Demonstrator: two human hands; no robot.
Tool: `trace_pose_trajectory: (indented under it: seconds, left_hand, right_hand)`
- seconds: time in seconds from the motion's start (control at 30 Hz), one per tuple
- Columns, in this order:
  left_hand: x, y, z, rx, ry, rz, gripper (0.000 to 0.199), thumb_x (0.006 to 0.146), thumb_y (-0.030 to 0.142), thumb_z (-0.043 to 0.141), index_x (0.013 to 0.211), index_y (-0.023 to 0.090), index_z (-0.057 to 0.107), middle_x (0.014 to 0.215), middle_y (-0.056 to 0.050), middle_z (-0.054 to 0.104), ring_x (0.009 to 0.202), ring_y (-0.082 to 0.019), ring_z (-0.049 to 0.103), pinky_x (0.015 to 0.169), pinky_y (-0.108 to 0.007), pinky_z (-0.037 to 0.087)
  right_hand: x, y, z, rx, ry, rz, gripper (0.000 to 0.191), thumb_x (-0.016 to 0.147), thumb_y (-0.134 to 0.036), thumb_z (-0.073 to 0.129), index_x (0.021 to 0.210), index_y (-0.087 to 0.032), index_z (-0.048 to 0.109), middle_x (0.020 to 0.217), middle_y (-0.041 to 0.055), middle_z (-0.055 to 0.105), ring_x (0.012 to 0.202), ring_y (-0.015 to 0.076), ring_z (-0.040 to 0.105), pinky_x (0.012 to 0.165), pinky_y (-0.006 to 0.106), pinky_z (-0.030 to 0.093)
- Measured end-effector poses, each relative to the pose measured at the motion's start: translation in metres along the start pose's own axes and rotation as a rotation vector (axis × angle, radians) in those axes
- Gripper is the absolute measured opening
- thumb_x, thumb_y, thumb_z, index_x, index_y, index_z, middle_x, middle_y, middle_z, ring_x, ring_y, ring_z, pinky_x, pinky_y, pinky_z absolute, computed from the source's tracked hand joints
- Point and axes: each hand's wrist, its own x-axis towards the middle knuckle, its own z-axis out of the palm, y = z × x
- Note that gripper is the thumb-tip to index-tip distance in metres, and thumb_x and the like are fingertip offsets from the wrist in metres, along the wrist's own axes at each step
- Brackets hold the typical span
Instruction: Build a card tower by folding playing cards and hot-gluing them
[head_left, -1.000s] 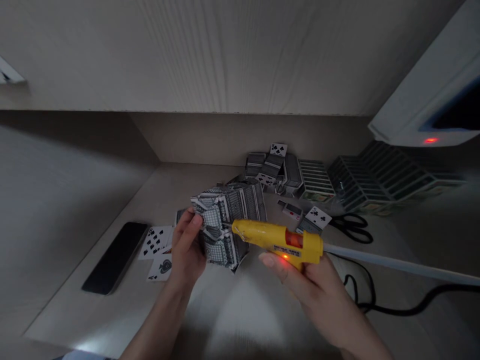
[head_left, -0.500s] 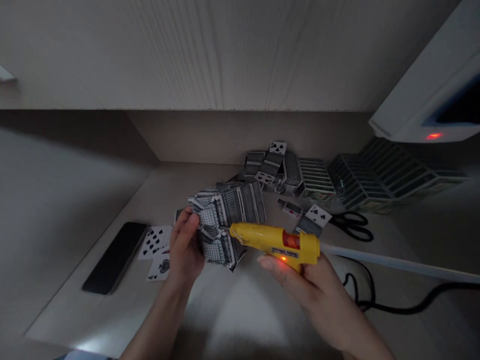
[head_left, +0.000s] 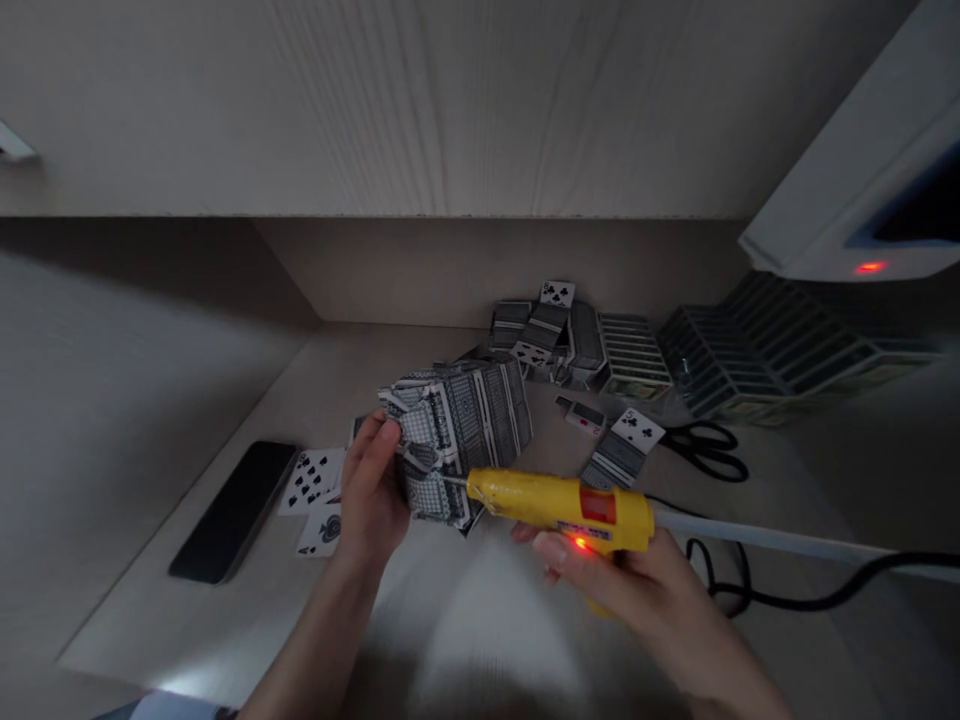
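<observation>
My left hand [head_left: 373,500] grips the left end of a block-like structure [head_left: 465,420] built from folded grey-patterned playing cards. The structure is tilted above the table. In my right hand [head_left: 622,580] is a yellow glue gun [head_left: 559,505], its red light lit and a white glue stick out of its back. Its metal nozzle points left, at the near side of the card structure; whether the tip touches the cards is hard to tell. Face-up cards, among them an ace of spades [head_left: 322,530], lie beside my left wrist.
A black phone [head_left: 234,512] lies at the left. Behind are loose cards [head_left: 544,325] and stacked card structures [head_left: 634,355]. Black scissors [head_left: 705,450], more cards [head_left: 622,448] and a black cable [head_left: 825,602] are at the right. A white device [head_left: 847,200] stands upper right.
The glue gun and my right hand have moved slightly right and down, so the nozzle sits lower on the card structure. My left hand and the structure have hardly moved.
</observation>
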Motion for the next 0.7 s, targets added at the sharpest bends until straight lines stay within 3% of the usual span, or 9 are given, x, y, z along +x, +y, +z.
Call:
trace_pose_trajectory:
  seconds: [0.17,0.37,0.57,0.7]
  left_hand:
    - [-0.002,0.0,0.001,-0.001,-0.012,-0.013,0.039,0.061,0.044,0.082,0.089,0.02,0.068,0.084,-0.001,0.073,0.088,-0.023,0.069,0.072,-0.029,0.052]
    - [-0.002,-0.002,0.001,-0.013,0.008,-0.011,0.04,0.06,0.045,0.083,0.088,0.02,0.068,0.081,0.001,0.072,0.085,-0.021,0.069,0.072,-0.029,0.052]
    - [-0.002,-0.003,0.0,-0.001,-0.002,0.011,0.037,0.062,0.045,0.082,0.087,0.021,0.07,0.084,-0.001,0.073,0.088,-0.024,0.069,0.071,-0.03,0.053]
    - [-0.002,-0.003,-0.001,0.007,-0.021,0.017,0.036,0.066,0.044,0.08,0.092,0.021,0.07,0.088,-0.002,0.073,0.088,-0.023,0.069,0.071,-0.029,0.053]
  right_hand:
    - [0.001,0.005,0.005,-0.042,0.063,-0.03,0.027,0.082,-0.049,0.067,0.085,-0.022,0.071,0.079,0.0022,0.073,0.077,0.018,0.069,0.074,0.029,0.057]
    - [0.002,0.009,0.002,-0.186,0.026,-0.124,0.023,0.087,-0.041,0.064,0.097,-0.022,0.072,0.085,0.0038,0.073,0.082,0.019,0.069,0.077,0.03,0.057]
    - [-0.001,0.014,0.001,-0.222,0.021,-0.107,0.023,0.089,-0.043,0.06,0.09,-0.021,0.068,0.078,0.0018,0.069,0.076,0.0162,0.066,0.073,0.027,0.056]
    - [-0.001,0.018,0.001,-0.202,0.009,-0.108,0.023,0.089,-0.042,0.061,0.098,-0.022,0.067,0.078,0.0006,0.065,0.078,0.0164,0.064,0.075,0.028,0.055]
